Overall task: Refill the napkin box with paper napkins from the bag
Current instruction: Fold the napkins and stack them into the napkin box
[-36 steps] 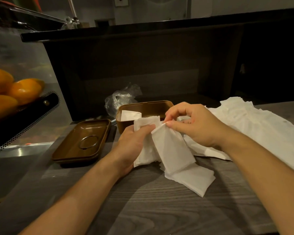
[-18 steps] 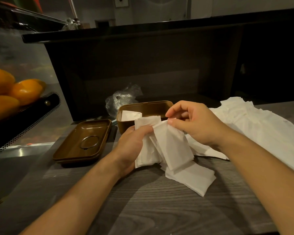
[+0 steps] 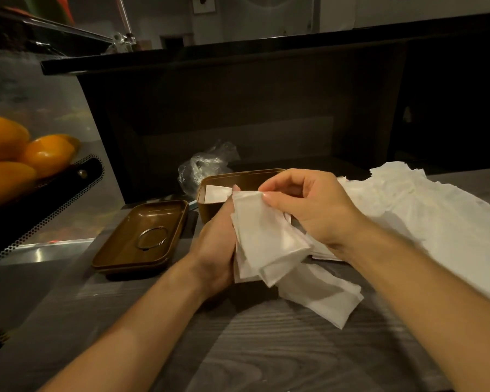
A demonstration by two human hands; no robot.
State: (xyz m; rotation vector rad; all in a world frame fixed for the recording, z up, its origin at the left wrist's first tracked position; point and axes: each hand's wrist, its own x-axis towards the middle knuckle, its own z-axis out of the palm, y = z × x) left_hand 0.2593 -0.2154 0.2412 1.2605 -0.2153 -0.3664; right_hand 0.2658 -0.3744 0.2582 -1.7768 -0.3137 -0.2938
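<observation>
The left hand (image 3: 214, 250) grips a fanned stack of napkins (image 3: 266, 239) just in front of the box (image 3: 210, 206), their long axes running from near the box down toward the person. The right hand (image 3: 314, 210) pinches the stack's top edge. More napkins lie in a pile (image 3: 425, 210) at right. No writing is legible.

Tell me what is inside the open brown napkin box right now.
Inside the open brown napkin box one white folded napkin shows at its left end. The rest of the inside is hidden behind the left hand, the right hand and the held white napkins.
</observation>
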